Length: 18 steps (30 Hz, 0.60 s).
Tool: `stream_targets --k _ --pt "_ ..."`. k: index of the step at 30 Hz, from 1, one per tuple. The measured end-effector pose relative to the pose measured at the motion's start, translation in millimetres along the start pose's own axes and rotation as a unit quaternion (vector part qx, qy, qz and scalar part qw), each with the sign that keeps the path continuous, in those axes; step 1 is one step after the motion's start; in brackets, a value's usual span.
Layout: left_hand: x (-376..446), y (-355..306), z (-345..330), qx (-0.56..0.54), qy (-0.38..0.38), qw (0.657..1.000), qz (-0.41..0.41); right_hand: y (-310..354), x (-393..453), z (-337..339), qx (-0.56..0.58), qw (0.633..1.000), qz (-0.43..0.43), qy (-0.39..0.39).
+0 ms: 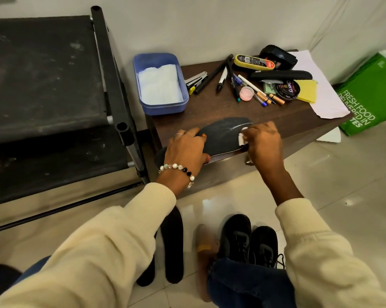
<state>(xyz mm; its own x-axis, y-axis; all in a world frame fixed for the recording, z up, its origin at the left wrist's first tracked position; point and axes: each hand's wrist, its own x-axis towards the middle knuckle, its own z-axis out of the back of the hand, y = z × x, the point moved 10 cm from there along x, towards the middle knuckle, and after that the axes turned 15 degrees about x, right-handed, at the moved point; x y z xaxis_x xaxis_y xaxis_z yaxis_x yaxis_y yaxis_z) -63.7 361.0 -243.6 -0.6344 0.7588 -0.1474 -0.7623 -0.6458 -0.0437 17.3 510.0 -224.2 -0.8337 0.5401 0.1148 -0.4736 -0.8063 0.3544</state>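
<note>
I have the black insole (223, 134) lying flat along the near edge of the brown table (232, 110), its near side and heel end hanging a little over the rim. That gives the left hand (186, 150) something to clamp: fingers across the top of the heel end, thumb tucked at the overhanging edge, so the insole should not slide while I work on it. The right hand (263, 141) is curled tight around a small white piece (241, 138), pinched between thumb and fingers and set against the toe end, beside a pale zigzag line on the surface. I cannot tell whether the piece is chalk or folded tissue. I judge the hard tabletop is there as backing for the rubbing or marking. The blue tub (161, 107) of white tissue and the polish tin (287, 90) sit within reach further back, and the black shoes (249, 238) wait on the floor by my knees, with two more insoles (172, 241) beside them
</note>
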Motion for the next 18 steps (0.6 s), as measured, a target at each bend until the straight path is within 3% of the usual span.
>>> stream_targets --k 3,10,12,18 --pt "1 0 1 0.002 0.0 1.0 0.004 8 -2 -1 0.014 0.999 -0.032 -0.009" --pt "1 0 3 -0.003 -0.005 1.0 0.013 62 -16 -28 0.026 0.992 0.102 0.068" --pt "1 1 4 -0.006 -0.001 1.0 0.011 41 -9 -21 0.061 0.994 0.081 0.045" --pt "-1 1 4 -0.004 0.0 1.0 0.001 -11 4 -12 0.02 0.997 -0.068 0.031"
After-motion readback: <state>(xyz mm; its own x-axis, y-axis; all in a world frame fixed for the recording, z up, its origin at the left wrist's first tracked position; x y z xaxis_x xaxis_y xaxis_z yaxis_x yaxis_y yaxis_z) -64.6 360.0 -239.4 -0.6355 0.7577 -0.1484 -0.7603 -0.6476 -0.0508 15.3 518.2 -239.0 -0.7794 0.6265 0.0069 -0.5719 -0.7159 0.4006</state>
